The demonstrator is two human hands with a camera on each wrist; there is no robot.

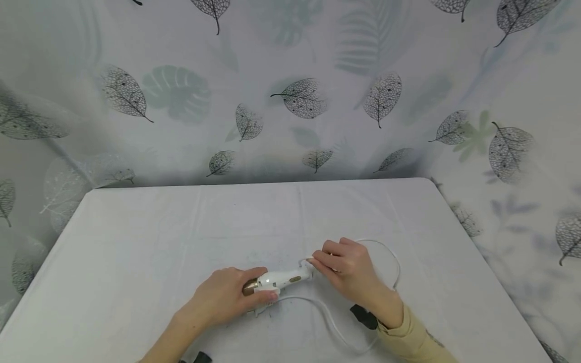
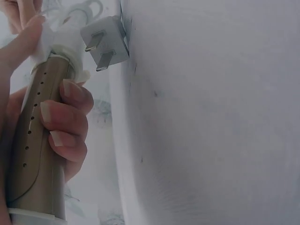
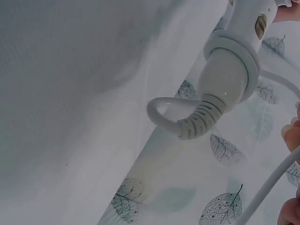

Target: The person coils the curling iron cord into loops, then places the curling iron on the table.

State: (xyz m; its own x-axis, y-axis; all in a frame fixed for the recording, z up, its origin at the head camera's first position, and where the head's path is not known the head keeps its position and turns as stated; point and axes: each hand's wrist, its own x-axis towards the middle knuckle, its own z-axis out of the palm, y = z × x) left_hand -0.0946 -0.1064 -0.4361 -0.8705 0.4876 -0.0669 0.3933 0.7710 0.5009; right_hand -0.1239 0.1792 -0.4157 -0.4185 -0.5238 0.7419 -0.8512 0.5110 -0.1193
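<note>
A curling iron (image 1: 283,278) with a white handle and a bronze barrel (image 2: 40,140) lies low over the table. My left hand (image 1: 220,298) grips it around the barrel, fingers curled on one side and thumb along the white part. Beside that thumb, a white two-pin plug (image 2: 105,41) sticks out. My right hand (image 1: 349,269) pinches the white power cord (image 3: 269,185) close to the handle's end. There a ribbed cord sleeve (image 3: 201,119) leaves the rounded swivel, and the cord bends in a small loop. Only some right fingertips (image 3: 291,136) appear in the right wrist view.
The cord loops behind my right hand and across the white-covered table (image 1: 150,237) in front. A leaf-patterned cloth (image 1: 272,60) hangs behind and at the sides. A black object (image 1: 364,316) sits under my right wrist, another (image 1: 202,357) at the bottom edge.
</note>
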